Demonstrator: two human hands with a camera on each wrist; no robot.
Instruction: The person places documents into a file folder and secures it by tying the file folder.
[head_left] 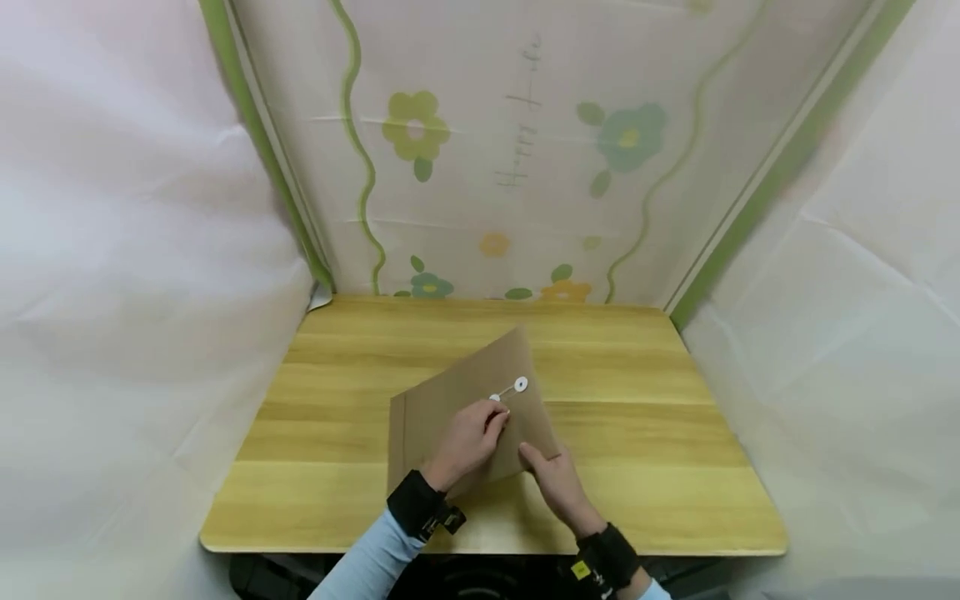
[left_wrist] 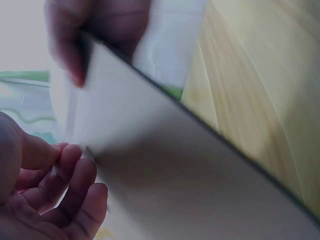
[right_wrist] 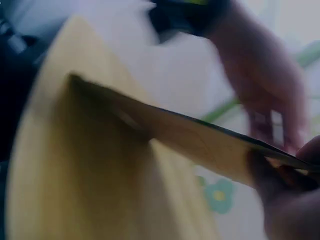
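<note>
A brown kraft paper envelope (head_left: 450, 392) is held tilted above the wooden table, its far corner pointing away. On its face are two white button discs (head_left: 521, 384), with a thin string (head_left: 507, 391) running between them. My left hand (head_left: 467, 442) is over the envelope beside the nearer disc, thumb and forefinger pinched together on the string's end, which the fingertips mostly hide. In the left wrist view, that hand's (left_wrist: 60, 190) other fingers are curled. My right hand (head_left: 558, 483) grips the envelope's near right edge, thumb on top and fingers underneath.
The wooden table (head_left: 315, 417) spreads out under the envelope, its front edge close to my wrists. White sheets (head_left: 135, 292) hang at both sides, and a flower-printed curtain (head_left: 465, 192) closes off the back. Both wrists wear black straps (head_left: 417, 504).
</note>
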